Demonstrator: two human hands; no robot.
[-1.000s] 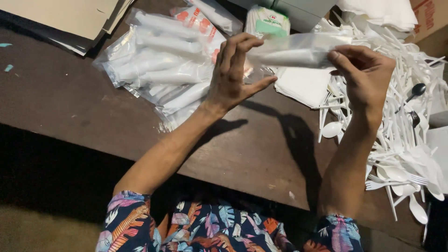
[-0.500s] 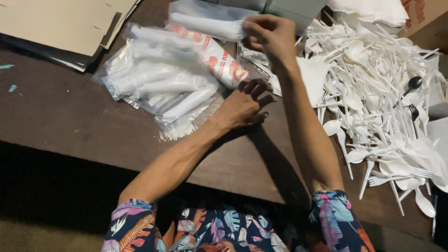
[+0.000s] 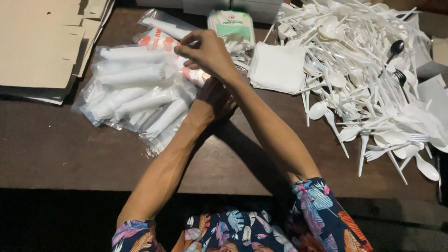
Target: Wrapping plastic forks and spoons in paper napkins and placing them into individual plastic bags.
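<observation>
Both arms are now crossing, right hand (image 3: 205, 51) reaching left over the sealed cutlery packets (image 3: 135, 93).
Beyond its wrist, loose white forks and spoons (image 3: 364, 79) are still lying unpacked; its fingers are curling onto one packet, left hand (image 3: 217, 100) lying loosely curled underneath, holding nothing I can see.

Dark brown wooden table (image 3: 56, 154) w/ worn top, dim light, black shadow below front edge.
</observation>
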